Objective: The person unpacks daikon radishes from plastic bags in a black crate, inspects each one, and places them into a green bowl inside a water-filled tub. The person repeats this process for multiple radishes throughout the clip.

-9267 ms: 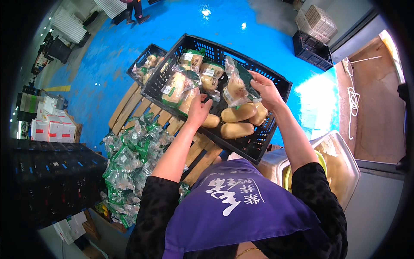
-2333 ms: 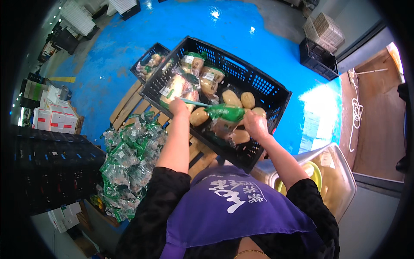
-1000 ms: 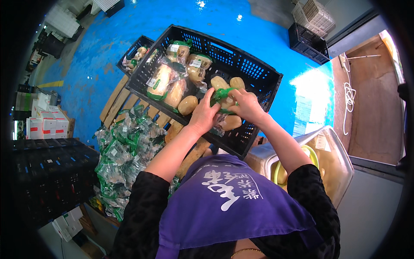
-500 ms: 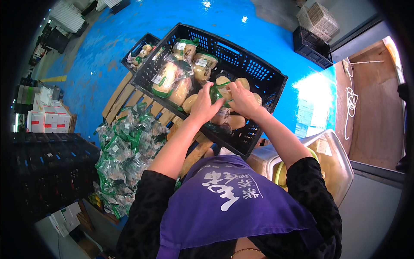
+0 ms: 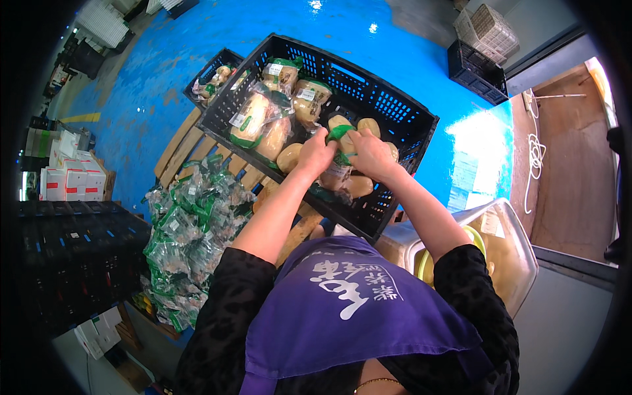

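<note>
My left hand [image 5: 316,155] and my right hand [image 5: 372,157] are close together over a black perforated crate [image 5: 401,108]. Between them they pinch the green top of a clear plastic bag [image 5: 338,132], fingers closed on it from both sides. The bag holds pale, rounded root vegetables, partly hidden by my hands. Loose pale roots [image 5: 359,186] lie around it in the crate. On the crate's left side, several filled bags with white labels, such as a packed bag of roots [image 5: 251,118], rest against each other.
A heap of clear and green plastic bags [image 5: 187,230] lies on a wooden pallet [image 5: 181,148] to the left. Behind the crate is a smaller black crate [image 5: 209,74]. At right stands a large pale plastic tub [image 5: 507,243]. Stacked black crates [image 5: 79,257] are at far left.
My hands have shifted slightly on the bag; its green top now stretches between my fingers. The left hand turned a little. The crate and the filled bags stay in place.
</note>
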The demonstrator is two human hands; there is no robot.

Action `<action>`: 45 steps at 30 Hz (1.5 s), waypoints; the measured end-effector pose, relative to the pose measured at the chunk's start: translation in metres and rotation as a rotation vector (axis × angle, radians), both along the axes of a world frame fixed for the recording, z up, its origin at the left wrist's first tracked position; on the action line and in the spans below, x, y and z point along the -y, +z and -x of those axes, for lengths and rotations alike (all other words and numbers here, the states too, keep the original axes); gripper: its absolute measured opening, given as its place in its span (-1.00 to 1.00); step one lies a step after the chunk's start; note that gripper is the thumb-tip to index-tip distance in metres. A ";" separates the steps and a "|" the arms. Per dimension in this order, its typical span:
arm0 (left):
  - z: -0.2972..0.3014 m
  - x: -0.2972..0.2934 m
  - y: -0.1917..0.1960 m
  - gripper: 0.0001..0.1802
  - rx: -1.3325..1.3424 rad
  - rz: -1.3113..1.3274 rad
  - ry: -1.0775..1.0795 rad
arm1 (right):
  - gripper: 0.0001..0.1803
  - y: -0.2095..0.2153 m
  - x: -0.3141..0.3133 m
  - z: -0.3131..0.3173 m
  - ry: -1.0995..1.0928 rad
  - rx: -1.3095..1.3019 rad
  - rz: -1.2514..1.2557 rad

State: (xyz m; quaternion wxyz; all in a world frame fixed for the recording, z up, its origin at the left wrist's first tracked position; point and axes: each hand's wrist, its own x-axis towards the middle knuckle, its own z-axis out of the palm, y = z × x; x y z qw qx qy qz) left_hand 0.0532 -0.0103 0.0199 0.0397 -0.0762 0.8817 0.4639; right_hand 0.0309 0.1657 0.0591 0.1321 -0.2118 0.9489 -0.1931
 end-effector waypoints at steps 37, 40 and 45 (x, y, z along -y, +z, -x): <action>-0.004 0.039 -0.020 -0.39 0.152 -0.537 0.344 | -0.48 -0.002 -0.080 0.019 -0.554 0.760 1.091; 0.004 0.041 -0.005 -0.57 0.036 -0.443 0.259 | -0.50 0.012 -0.070 0.016 -0.531 0.715 1.040; 0.026 0.085 0.003 -0.58 0.142 -0.107 0.375 | -0.55 -0.028 -0.083 0.006 -0.719 0.746 1.177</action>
